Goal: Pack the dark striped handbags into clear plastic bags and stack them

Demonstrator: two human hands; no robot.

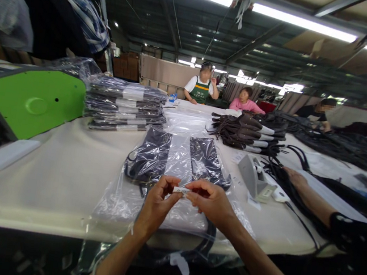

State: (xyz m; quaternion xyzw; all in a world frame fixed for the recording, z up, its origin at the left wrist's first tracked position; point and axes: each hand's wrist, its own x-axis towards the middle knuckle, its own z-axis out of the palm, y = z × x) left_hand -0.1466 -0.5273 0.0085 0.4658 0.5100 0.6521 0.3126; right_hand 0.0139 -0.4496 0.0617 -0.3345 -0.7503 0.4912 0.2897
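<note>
Far left, on cream tabletop (62,157): green-sided machine (36,100). Next: stacked plastic-wrapped dark packs (125,103). Center, above clear plastic bag (112,202): clamped at left end by thumb and finger of left hand (158,197), at right end by right hand (214,200), small white printed label (180,191). Right: grey desktop device (259,181), then co-worker's hand (295,177).

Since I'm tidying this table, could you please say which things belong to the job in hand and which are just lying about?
Job: small white label; clear plastic bag; dark item seen through it.
Seemingly lying about: blue box; white device at left; green machine.
</note>
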